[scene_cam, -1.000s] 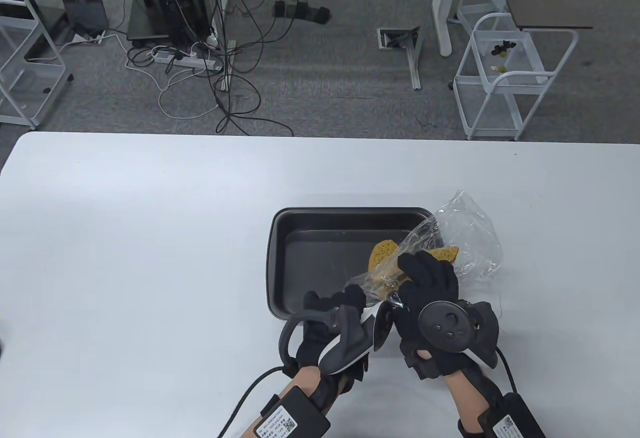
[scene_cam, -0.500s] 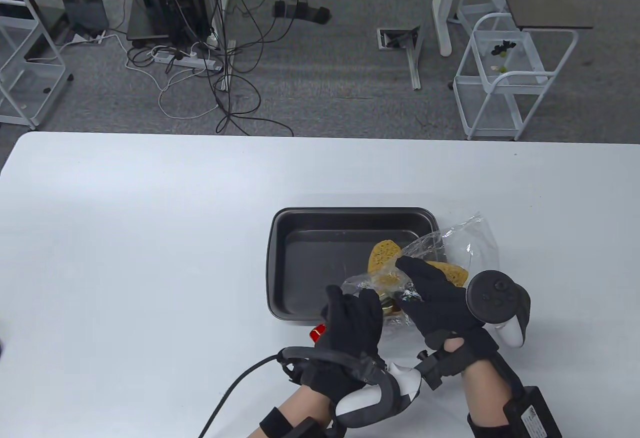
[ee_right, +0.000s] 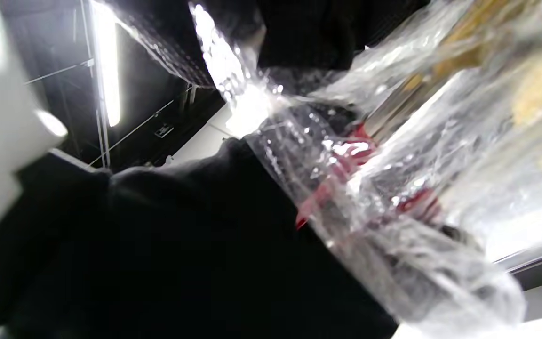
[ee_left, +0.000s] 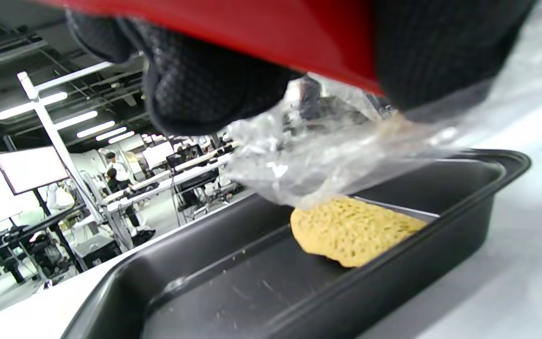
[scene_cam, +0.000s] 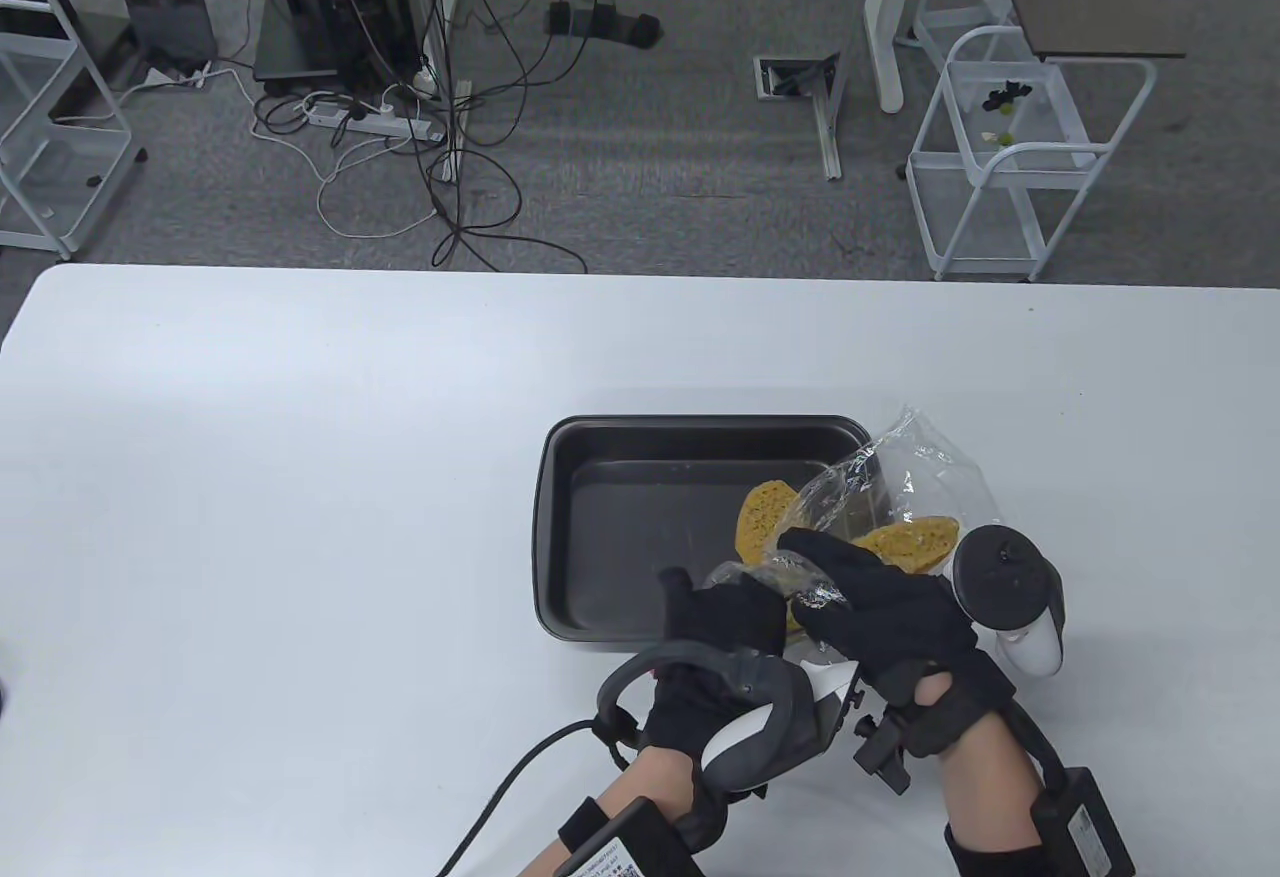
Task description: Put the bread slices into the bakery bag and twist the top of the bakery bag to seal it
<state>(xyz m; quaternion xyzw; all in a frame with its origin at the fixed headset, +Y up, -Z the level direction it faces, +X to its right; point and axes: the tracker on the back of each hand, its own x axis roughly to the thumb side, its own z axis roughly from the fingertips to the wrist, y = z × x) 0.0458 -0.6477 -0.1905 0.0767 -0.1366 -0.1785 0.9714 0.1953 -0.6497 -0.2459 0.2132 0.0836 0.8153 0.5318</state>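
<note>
A clear plastic bakery bag [scene_cam: 920, 472] lies over the right end of a black baking tray [scene_cam: 600, 437]. One yellow bread slice [scene_cam: 915, 545] shows inside the bag. Another slice [scene_cam: 762, 515] rests on the tray floor at the bag's edge; I cannot tell if plastic covers it. My left hand [scene_cam: 725, 612] and right hand [scene_cam: 850, 582] meet at the tray's near rim, both gripping the gathered bag neck. In the left wrist view the bag [ee_left: 318, 155] hangs from my fingers [ee_left: 195, 89] above the slice [ee_left: 351, 230]. A red strip [ee_left: 252, 28] crosses close to that camera. The right wrist view shows crumpled plastic [ee_right: 393, 188] with red behind it.
The white table [scene_cam: 300, 477] stretches left and far of the tray. Beyond its far edge the floor holds cables [scene_cam: 450, 167], a white wire cart [scene_cam: 1020, 157] and table legs [scene_cam: 885, 17].
My left hand turned and drew in close to the right hand at the bag neck. The right hand rolled, swinging its tracker to the right. The bag's far end shifted slightly.
</note>
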